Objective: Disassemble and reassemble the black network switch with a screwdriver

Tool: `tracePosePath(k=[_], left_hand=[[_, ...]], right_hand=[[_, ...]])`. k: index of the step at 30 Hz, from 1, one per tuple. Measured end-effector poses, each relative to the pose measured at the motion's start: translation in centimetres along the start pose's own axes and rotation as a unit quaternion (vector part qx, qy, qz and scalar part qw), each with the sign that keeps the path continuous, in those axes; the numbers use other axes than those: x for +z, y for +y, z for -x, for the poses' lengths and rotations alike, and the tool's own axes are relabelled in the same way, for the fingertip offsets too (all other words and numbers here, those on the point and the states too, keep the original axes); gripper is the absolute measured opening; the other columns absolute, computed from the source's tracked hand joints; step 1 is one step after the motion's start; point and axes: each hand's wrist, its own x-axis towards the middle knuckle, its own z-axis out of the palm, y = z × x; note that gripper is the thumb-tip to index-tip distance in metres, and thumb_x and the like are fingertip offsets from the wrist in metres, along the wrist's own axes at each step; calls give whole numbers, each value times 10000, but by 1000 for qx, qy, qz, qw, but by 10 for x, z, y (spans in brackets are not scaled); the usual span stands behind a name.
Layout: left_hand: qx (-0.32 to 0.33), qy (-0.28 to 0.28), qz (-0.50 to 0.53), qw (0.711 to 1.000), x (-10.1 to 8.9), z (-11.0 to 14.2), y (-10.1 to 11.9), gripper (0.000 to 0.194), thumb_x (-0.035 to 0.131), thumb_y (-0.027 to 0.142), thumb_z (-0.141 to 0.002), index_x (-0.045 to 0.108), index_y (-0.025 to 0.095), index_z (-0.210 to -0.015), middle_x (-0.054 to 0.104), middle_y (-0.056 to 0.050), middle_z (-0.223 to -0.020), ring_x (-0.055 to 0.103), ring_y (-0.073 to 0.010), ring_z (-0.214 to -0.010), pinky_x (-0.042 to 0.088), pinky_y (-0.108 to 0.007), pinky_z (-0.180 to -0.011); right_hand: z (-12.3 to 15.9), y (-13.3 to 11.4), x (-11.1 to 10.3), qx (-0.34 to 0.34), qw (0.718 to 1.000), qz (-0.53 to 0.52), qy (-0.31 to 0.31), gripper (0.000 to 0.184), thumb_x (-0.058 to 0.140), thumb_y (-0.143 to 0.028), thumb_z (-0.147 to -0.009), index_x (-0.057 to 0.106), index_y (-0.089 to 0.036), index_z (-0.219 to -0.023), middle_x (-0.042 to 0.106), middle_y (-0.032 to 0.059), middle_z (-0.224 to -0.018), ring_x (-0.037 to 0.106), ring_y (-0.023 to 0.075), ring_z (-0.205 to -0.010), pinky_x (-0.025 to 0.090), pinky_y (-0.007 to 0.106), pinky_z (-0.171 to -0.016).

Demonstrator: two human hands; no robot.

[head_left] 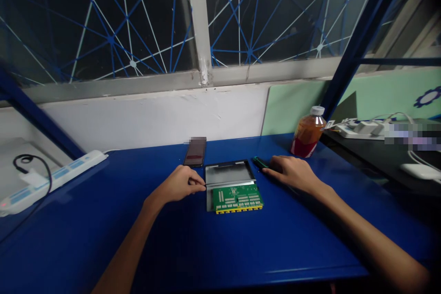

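In front of me lies a flat metal case (229, 174) with a dark frame at its far side. On its near part sits a green circuit board (237, 197) with a row of yellow connectors (239, 210) along the front edge. My left hand (182, 183) is at the case's left edge, thumb and fingers pinched together; what is between them is too small to make out. To the right of the case, my right hand (289, 171) is curled over a black-and-green handled tool (260, 163), its thumb along the near side. The tool's other end is hidden by the hand.
A phone (195, 151) lies behind the case on the blue table (193, 248). A drink bottle (308, 132) stands at the back right. White power strips (57, 179) with cables are at the left and far right. Blue metal posts flank the table.
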Motion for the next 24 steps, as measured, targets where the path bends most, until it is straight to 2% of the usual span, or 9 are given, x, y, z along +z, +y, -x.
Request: tracePosePath(k=[3, 8, 13, 16, 19, 24], left_hand=[[-12, -23, 14, 1000, 3, -1, -4, 178, 629, 323, -772, 756, 205, -813, 714, -39, -647, 621, -138, -497, 409, -199, -446], [-4, -25, 31, 999, 6, -2, -7, 189, 640, 336, -760, 757, 206, -831, 712, -40, -647, 621, -137, -482, 412, -202, -439], [5, 20, 30, 999, 3, -2, -4, 216, 658, 377, -763, 755, 187, -792, 678, -28, -581, 578, -122, -491, 398, -199, -456], [-11, 31, 40, 999, 3, -4, 0, 265, 699, 405, -727, 751, 155, -794, 684, -41, -642, 575, -122, -555, 412, -201, -506], [-26, 22, 42, 999, 6, -6, 4, 276, 718, 384, -707, 745, 141, -835, 684, -46, -690, 574, -127, -600, 424, -214, -553], [-8, 7, 4, 1000, 10, -8, 7, 223, 623, 319, -789, 750, 195, -924, 691, -41, -765, 560, -119, -598, 402, -235, -573]], right_hand=[[2, 0, -5, 8, 999, 6, 33, 421, 425, -600, -868, 590, -215, -910, 681, 51, -813, 624, 198, -658, 291, 262, -489], [3, -3, -12, 8, 997, 5, 74, 442, 443, -593, -870, 575, -209, -1045, 686, 58, -887, 641, 203, -683, 326, 268, -493], [3, -8, -12, -18, 995, -33, 95, 425, 448, -573, -880, 558, -215, -1081, 683, 40, -889, 606, 156, -596, 336, 258, -486], [4, -7, -10, -23, 996, -39, 72, 416, 444, -564, -886, 548, -218, -1091, 685, 32, -848, 615, 164, -611, 340, 253, -494], [4, -2, -7, -28, 999, -21, 15, 398, 455, -535, -889, 548, -217, -1110, 688, 41, -799, 640, 199, -669, 353, 260, -518], [3, 1, -3, -38, 999, 0, -35, 374, 445, -466, -907, 543, -205, -1157, 698, 82, -856, 655, 231, -727, 387, 285, -562]])
